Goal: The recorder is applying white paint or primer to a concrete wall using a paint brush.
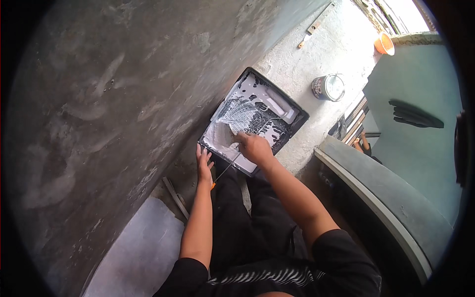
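A black paint tray (303, 118) with pale paint spread over its ribbed slope lies before me, near the wall. My right hand (254, 148) grips a broad scraper (223, 134), whose paint-coated blade rests on the slope at the tray's near left. Inside the tray's far end lies a paint roller (276, 101), coated in paint. Its wire frame runs beneath my right hand to an orange handle (213, 186), partly hidden beside my left wrist. My left hand (204, 165) is at the tray's near left corner, fingers apart and seemingly touching the rim.
A rough grey wall (111, 92) rises close on my left. Beyond the tray stand a paint can (334, 88) bearing writing and an orange bucket (384, 44). A putty knife (304, 41) and a metal straightedge (321, 18) lie farther off. Right, past a ledge (371, 200), another person (365, 144) partly shows.
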### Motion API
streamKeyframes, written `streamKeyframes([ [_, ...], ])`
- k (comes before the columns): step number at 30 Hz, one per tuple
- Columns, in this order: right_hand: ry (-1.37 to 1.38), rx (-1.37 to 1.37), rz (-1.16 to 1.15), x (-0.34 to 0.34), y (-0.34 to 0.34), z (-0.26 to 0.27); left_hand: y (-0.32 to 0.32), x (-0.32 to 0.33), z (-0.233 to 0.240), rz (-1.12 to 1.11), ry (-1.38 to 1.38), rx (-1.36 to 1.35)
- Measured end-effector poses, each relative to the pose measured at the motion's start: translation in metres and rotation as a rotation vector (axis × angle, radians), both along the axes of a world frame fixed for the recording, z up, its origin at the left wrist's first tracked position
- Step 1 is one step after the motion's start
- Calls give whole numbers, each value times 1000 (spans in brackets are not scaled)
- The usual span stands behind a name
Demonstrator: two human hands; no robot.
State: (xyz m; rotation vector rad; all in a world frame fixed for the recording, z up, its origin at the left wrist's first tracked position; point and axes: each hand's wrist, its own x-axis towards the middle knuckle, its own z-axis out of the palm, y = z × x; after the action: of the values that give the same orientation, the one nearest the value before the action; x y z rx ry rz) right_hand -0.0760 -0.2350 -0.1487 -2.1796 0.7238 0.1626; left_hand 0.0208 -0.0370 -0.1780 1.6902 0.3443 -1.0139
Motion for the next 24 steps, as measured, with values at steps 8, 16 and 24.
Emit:
streamKeyframes([
  [8,25,5,2,11,22,-4,6,3,-3,-11,22,14],
  [16,147,86,-117,16,63,-14,9,3,-5,1,45,-37],
  [24,67,244,-453,2,61,-20,16,7,-5,14,56,-38],
])
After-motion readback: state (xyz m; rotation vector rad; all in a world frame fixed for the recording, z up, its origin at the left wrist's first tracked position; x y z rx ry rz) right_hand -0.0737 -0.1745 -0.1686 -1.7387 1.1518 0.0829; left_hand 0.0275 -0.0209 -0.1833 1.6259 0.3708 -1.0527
